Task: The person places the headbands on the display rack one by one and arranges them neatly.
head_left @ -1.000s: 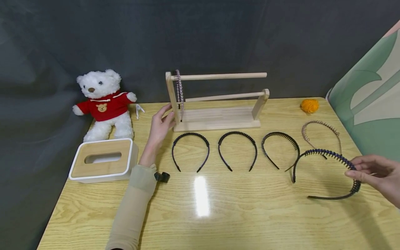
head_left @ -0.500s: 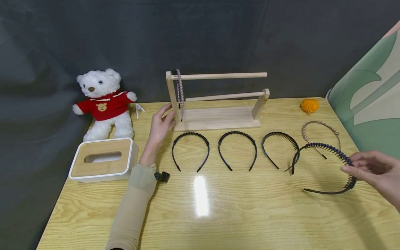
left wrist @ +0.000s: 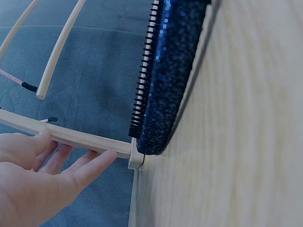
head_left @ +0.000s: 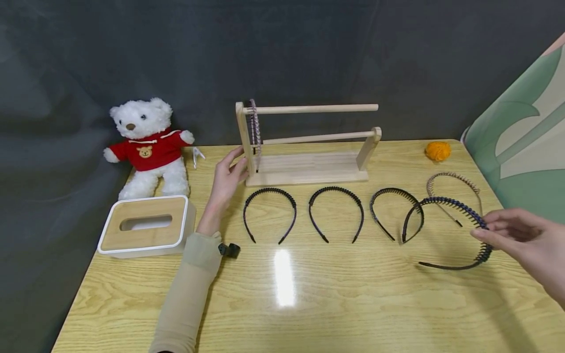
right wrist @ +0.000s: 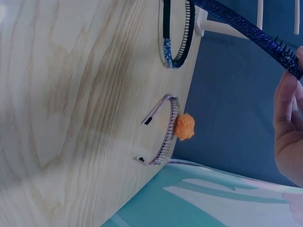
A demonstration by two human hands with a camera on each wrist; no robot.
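Observation:
My right hand (head_left: 516, 238) pinches a glittery dark blue toothed headband (head_left: 463, 205) between thumb and fingers, raised over the right part of the table. In the right wrist view, the held headband (right wrist: 246, 26) slants in from the top. At the wooden rack (head_left: 309, 169), my left hand (head_left: 226, 179) touches the left upright, fingers extended against its outer side. A purplish headband (head_left: 256, 125) hangs on the rack's bars beside that upright. On the table in front lie a left headband (head_left: 270, 189), a middle headband (head_left: 335, 188) and a grey-black headband (head_left: 393, 190).
A pinkish headband (head_left: 454, 174) lies at the right, partly behind the held one, near an orange yarn ball (head_left: 438, 151). A white teddy bear (head_left: 147, 152) in red and a tissue box (head_left: 145, 225) stand left. A small white clip (head_left: 196, 156) lies beside the bear.
My right hand has carried the dark blue headband left and slightly away from me, so it now overlaps the grey-black headband in the head view. The left hand stays at the rack.

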